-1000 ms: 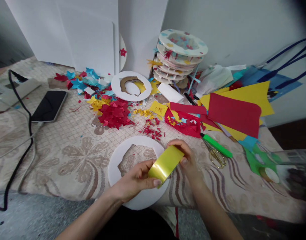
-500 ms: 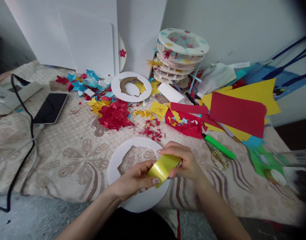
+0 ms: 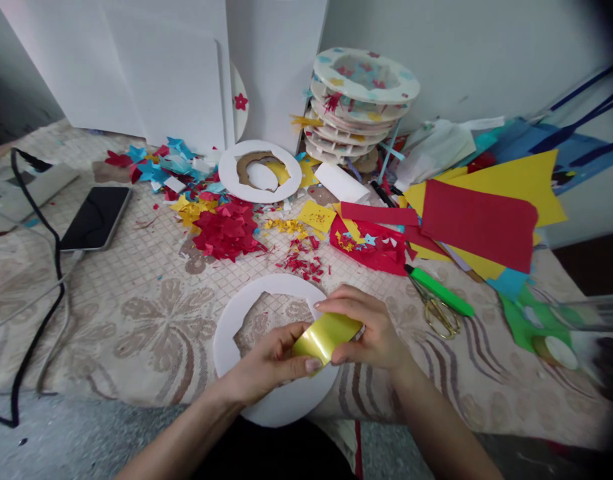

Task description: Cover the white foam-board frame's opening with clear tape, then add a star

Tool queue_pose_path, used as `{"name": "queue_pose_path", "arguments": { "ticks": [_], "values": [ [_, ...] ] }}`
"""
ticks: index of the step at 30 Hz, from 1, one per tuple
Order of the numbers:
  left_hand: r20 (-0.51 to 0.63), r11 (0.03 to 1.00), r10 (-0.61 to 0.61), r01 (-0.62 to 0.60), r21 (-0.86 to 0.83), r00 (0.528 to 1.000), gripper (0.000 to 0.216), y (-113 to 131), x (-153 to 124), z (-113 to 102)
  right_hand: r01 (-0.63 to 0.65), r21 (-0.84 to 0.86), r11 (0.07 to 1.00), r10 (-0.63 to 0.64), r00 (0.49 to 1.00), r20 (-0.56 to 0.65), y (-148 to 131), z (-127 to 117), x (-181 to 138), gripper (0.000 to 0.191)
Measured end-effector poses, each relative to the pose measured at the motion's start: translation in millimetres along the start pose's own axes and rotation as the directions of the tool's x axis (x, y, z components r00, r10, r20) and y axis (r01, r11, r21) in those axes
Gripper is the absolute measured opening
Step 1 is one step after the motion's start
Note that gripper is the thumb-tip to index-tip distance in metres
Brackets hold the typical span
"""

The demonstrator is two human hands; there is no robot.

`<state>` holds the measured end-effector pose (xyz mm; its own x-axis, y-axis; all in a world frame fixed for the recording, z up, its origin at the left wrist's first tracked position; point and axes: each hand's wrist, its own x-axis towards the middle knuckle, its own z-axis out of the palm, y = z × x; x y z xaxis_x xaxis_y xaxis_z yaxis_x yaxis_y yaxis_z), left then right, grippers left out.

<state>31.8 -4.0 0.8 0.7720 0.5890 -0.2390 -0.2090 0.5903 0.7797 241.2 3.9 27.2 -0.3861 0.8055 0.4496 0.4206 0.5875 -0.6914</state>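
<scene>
Between my two hands is a shiny yellow strip of paper or ribbon [image 3: 322, 337], bent into a curve. Its lower left end is pinched by my left hand [image 3: 281, 357], thumb on the near side. My right hand [image 3: 369, 327] grips the other end, fingers over the top and thumb below. Beneath both hands a white ring [image 3: 281, 403] with a jagged-edged opening lies at the table's front edge, partly hidden by my hands and left forearm. Small red paper scraps [image 3: 306, 260] are scattered just beyond the ring.
Red paper stars [image 3: 226, 230] and blue ones [image 3: 171, 167] are heaped at left, near a phone [image 3: 96, 217]. Another white ring [image 3: 226, 177] lies behind. A stacked ring frame [image 3: 363, 100] stands at the back. Gold scissors [image 3: 442, 319], a green cutter-like tool [image 3: 443, 292] and coloured sheets [image 3: 479, 223] lie right.
My right thumb has shifted slightly left along the yellow strip, and the strip is tilted a little differently. Both hands keep hold of it. The camera view has moved slightly.
</scene>
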Motion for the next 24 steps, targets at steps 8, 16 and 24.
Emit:
{"name": "queue_pose_path", "arguments": {
  "ticks": [8,16,24],
  "values": [
    [0.071,0.998,-0.017,0.021,-0.055,0.997,0.034,0.1,-1.7,-6.5,0.02,-0.027,0.999,-0.02,1.0,0.001,-2.2,1.7,0.3,0.058],
    [0.019,0.998,-0.017,0.018,-0.053,1.0,0.035,-1.4,-2.7,-1.8,0.04,-0.04,0.998,-0.039,0.999,0.011,-4.5,2.4,0.3,0.058],
    [0.054,0.999,-0.027,0.028,-0.024,0.998,0.035,-2.7,-3.4,-6.3,0.069,-0.056,0.996,-0.069,0.998,0.001,-4.7,5.1,-1.0,0.057]
  ]
}}
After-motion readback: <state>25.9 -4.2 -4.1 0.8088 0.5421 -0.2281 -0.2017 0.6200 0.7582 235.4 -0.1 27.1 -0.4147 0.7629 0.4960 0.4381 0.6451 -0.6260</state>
